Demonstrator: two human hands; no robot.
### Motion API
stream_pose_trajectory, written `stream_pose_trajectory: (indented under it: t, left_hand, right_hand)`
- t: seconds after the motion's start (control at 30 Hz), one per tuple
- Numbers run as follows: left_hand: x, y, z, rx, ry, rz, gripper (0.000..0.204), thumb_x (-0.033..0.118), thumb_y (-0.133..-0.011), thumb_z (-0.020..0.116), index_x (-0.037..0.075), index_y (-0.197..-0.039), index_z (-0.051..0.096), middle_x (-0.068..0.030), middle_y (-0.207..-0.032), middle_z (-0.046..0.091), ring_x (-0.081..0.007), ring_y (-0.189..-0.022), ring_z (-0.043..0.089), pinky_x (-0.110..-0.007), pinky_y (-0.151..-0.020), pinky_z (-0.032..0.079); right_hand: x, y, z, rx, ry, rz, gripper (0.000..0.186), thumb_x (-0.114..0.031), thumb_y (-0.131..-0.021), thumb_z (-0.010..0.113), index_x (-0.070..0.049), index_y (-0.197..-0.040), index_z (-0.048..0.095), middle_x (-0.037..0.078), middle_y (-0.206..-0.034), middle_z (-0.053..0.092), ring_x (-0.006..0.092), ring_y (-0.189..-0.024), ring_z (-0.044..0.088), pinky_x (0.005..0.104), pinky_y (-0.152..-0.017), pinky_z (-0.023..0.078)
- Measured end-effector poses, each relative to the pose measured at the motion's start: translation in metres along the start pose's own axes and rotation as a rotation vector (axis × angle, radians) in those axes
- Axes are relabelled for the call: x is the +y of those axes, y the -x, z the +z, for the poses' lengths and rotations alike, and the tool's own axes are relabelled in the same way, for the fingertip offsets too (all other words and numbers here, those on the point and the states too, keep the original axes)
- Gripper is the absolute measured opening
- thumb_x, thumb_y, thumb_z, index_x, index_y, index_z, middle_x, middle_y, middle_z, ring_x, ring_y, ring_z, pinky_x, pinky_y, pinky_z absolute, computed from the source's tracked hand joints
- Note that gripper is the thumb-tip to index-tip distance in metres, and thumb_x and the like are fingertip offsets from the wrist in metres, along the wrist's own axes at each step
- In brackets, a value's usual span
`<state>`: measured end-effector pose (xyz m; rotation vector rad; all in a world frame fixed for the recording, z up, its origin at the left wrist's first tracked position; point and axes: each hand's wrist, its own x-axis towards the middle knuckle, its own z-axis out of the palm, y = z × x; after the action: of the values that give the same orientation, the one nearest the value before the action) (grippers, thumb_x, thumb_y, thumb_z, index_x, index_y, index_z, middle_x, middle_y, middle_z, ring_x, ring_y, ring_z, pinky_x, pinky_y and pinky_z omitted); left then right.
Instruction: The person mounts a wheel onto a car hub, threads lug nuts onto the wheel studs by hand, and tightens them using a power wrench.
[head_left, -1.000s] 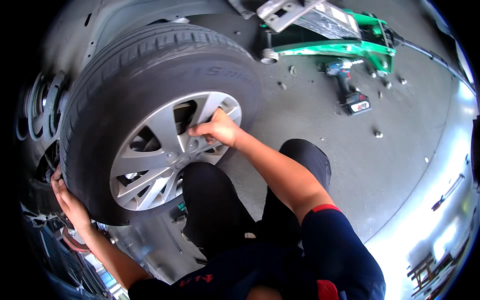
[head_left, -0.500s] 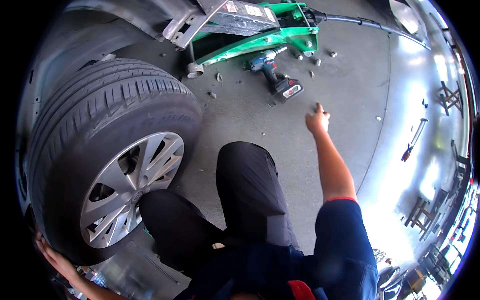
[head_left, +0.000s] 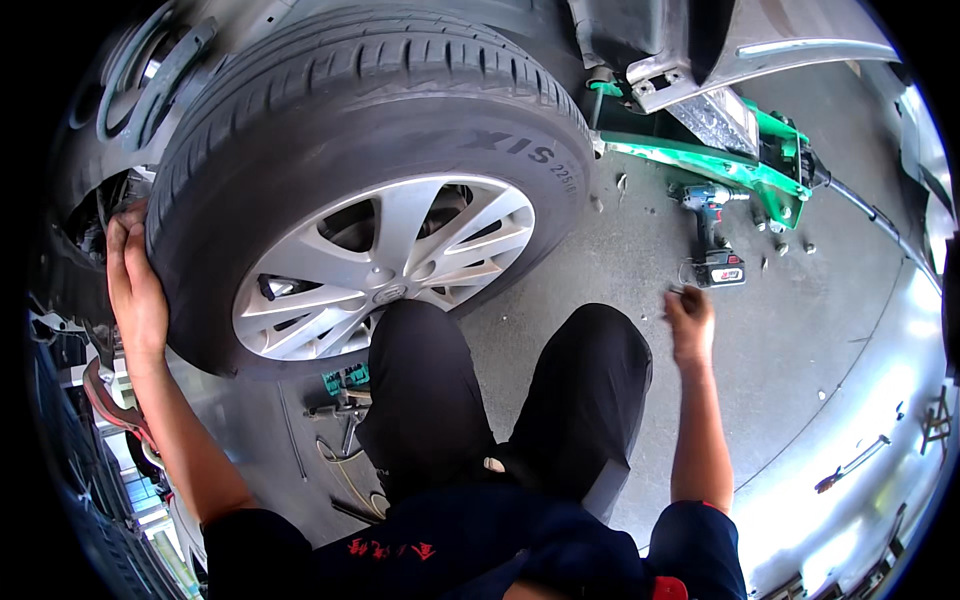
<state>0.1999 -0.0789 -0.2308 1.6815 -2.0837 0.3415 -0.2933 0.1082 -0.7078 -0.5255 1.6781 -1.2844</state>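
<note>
My left hand point(head_left: 142, 290) grips the left side of a large black tire point(head_left: 380, 120) with a silver alloy wheel point(head_left: 410, 250), its fingers lying along the tread and curling round the edge. My knees are against or very near the wheel's lower part. On the right, my right hand point(head_left: 690, 322) is closed just below a cordless power tool point(head_left: 710, 230) lying on the floor; a small dark thing may be at its fingertips, too small to make out. Several small metal nuts point(head_left: 783, 249) lie around the tool.
A green floor jack point(head_left: 700, 160) with a long handle point(head_left: 870, 210) is under the raised car body point(head_left: 780, 40) at the upper right. Loose tools point(head_left: 340, 410) and a hose lie left of my knees. A long tool point(head_left: 855, 462) lies on the floor at lower right.
My right hand has left the wheel's spokes, moved right toward the power tool and curled its fingers. My left hand stays on the tire. The view has swung between frames.
</note>
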Motion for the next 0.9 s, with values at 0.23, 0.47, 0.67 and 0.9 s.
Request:
stream_pose_trajectory:
  t: [0.23,0.47,0.67,0.9]
  left_hand:
    - [-0.016,-0.007,0.017,0.055,0.118,0.017,0.030,0.024,-0.106,0.047,-0.002,-0.113,0.060,-0.0112,-0.105,0.063,-0.0194,-0.104,0.058,-0.030,-0.098,0.043]
    - [-0.001,-0.004,0.019,0.085,0.080,0.048,0.030,0.022,-0.103,0.049,-0.002,-0.114,0.063,-0.0178,-0.111,0.067,-0.0300,-0.108,0.063,-0.035,-0.099,0.045]
    - [0.015,0.005,0.019,0.131,0.051,0.024,0.029,0.022,-0.102,0.050,-0.002,-0.113,0.062,-0.0174,-0.112,0.067,-0.0311,-0.108,0.063,-0.036,-0.099,0.045]
    - [0.019,0.008,0.019,0.165,0.089,0.006,0.027,0.019,-0.102,0.051,-0.003,-0.113,0.061,-0.0168,-0.116,0.067,-0.0310,-0.112,0.063,-0.036,-0.102,0.044]
  right_hand:
    - [-0.152,0.112,0.218,-0.889,-0.410,0.256,0.046,-0.018,-0.096,0.073,0.007,-0.131,0.056,0.011,-0.110,0.066,0.0165,-0.099,0.064,0.0314,-0.089,0.056]
    - [-0.147,0.146,0.319,-0.641,-0.691,0.559,0.029,-0.017,-0.097,0.070,0.005,-0.112,0.057,0.011,-0.101,0.065,0.0187,-0.088,0.066,0.0321,-0.083,0.061]
    - [-0.144,0.147,0.333,-0.507,-0.811,0.595,0.027,-0.022,-0.100,0.067,0.002,-0.108,0.057,0.010,-0.098,0.064,0.0171,-0.083,0.065,0.0294,-0.080,0.061]
    - [-0.152,0.149,0.339,-0.518,-0.935,0.814,0.024,-0.027,-0.104,0.062,-0.004,-0.110,0.059,0.006,-0.100,0.066,0.0114,-0.081,0.063,0.0261,-0.077,0.060]
